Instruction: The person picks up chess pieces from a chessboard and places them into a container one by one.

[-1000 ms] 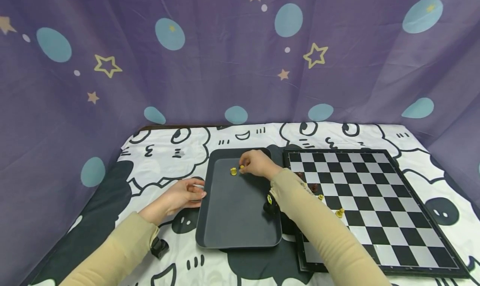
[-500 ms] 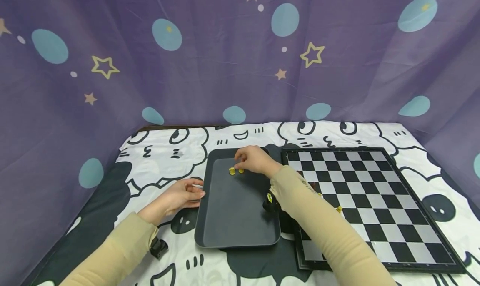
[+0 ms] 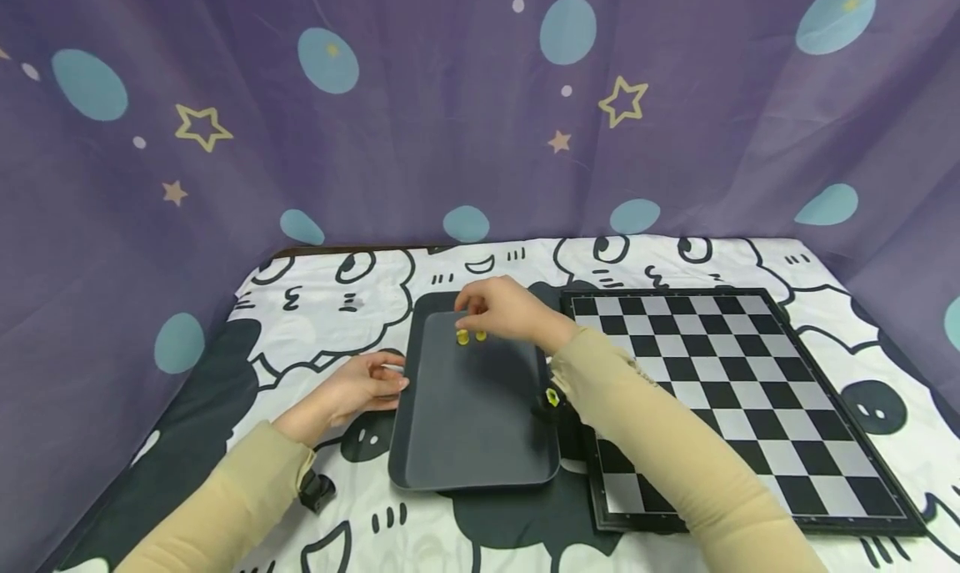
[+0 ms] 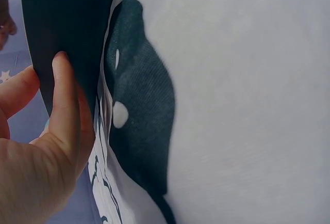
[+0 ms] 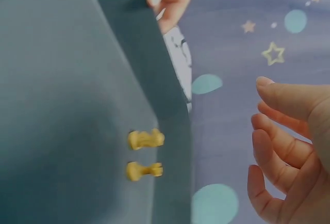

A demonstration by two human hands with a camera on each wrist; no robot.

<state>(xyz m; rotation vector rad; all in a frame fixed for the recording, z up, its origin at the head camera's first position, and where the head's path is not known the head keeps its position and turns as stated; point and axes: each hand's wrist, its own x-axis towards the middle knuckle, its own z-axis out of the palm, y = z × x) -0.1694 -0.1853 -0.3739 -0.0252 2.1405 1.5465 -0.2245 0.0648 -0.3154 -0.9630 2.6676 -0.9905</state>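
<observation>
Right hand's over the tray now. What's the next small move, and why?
I'd likely draw the right hand back to the right, clear of the tray. That hand looks empty, two yellow pieces are already in the tray, and the sleeve hides part of the board, so any pieces there can't be checked.

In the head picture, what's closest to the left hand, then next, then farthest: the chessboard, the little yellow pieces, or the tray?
From the left hand:
1. The tray, gripped at its left side.
2. The yellow pieces, in the tray toward its far end.
3. The chessboard, right of the tray.
</observation>
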